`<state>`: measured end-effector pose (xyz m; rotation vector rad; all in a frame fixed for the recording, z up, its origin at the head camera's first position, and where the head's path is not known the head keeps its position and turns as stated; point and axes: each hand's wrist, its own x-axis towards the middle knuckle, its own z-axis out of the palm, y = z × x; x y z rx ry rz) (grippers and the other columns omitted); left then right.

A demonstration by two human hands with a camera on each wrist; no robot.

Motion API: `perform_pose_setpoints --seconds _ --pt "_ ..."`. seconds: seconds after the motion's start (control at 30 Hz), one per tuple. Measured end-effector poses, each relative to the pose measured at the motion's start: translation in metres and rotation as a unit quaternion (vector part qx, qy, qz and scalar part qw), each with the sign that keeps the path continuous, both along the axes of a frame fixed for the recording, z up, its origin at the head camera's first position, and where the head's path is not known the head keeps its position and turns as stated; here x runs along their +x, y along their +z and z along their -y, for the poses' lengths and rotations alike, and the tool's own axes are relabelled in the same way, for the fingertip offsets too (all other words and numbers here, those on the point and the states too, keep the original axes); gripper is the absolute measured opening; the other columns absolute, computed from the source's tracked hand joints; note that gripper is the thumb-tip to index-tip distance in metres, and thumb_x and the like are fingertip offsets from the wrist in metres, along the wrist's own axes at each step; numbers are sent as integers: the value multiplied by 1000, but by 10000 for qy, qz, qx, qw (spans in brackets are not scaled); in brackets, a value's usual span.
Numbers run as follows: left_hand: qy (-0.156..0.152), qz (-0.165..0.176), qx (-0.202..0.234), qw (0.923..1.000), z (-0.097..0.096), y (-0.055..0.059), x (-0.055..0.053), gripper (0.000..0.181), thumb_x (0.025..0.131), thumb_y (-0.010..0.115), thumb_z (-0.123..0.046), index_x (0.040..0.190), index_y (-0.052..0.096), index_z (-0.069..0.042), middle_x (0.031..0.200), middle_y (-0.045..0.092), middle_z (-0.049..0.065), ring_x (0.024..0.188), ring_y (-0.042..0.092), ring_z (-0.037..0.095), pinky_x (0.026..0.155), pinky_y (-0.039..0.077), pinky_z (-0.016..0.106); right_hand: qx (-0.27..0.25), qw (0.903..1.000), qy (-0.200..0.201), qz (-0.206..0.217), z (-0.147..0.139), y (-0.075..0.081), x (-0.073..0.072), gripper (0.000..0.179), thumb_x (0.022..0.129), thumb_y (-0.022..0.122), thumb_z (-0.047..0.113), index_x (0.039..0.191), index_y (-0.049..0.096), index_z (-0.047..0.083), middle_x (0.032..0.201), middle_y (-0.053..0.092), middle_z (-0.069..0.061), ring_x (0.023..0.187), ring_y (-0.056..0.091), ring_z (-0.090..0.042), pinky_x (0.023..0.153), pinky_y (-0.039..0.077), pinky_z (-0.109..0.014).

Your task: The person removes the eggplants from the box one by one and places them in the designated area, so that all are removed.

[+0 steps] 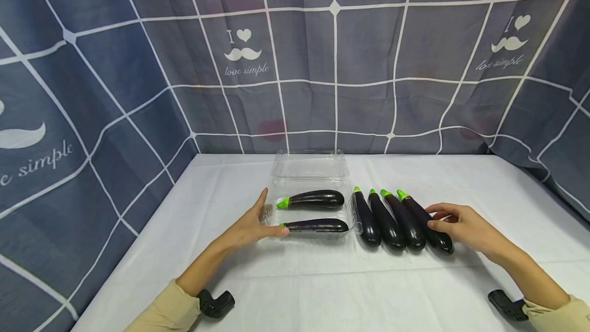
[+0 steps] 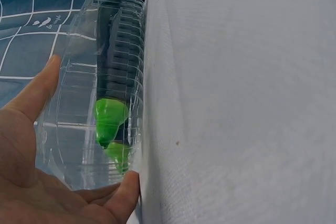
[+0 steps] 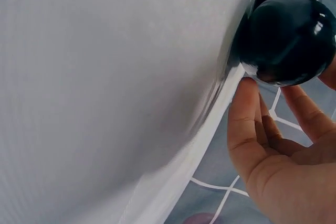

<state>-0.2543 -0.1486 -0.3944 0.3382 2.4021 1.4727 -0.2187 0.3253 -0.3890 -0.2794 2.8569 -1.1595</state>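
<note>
A clear plastic container (image 1: 310,168) stands with its lid folded back. Two dark eggplants lie crosswise in it, the rear eggplant (image 1: 318,199) and the front eggplant (image 1: 317,226), green caps to the left. My left hand (image 1: 254,224) rests against the container's left end, thumb along the front corner and index finger straight up its side. To the right, several eggplants lie side by side, caps pointing away. At the rightmost eggplant (image 1: 430,227) my right hand (image 1: 454,222) has thumb and curved fingers on its body. In the right wrist view, fingertips (image 3: 245,85) are low beside its rounded end.
The eggplant row's left end (image 1: 369,224) sits right at the container's right wall. A white cloth (image 1: 350,291) covers the table. A grey-blue checked curtain (image 1: 304,111) hangs behind and at both sides. Black wrist mounts (image 1: 216,304) are on both forearms.
</note>
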Motion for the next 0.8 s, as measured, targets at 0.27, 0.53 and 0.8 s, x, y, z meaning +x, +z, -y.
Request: perform_pose_setpoints --seconds 0.27,0.53,0.8 --pt "-21 -38 -20 10000 0 0 -1 126 76 85 -39 159 -7 -16 163 5 18 149 6 30 114 14 57 46 10000 -14 -21 -1 0 0 43 97 65 22 130 58 -4 117 65 -16 94 59 -15 70 48 -27" --pt "-32 -44 -95 9999 0 1 -1 125 76 85 -41 159 -7 -20 163 6 19 149 6 31 113 16 59 -14 9999 42 -108 -3 -2 0 43 98 63 22 131 56 -5 117 65 -15 93 59 -7 73 48 -26" --pt "-35 -24 -64 10000 1 0 0 126 76 85 -40 159 -7 -19 163 5 18 149 6 30 114 16 57 86 9995 -68 -309 -3 3 1 46 99 62 27 134 56 -1 120 64 -16 95 58 0 77 46 -22"
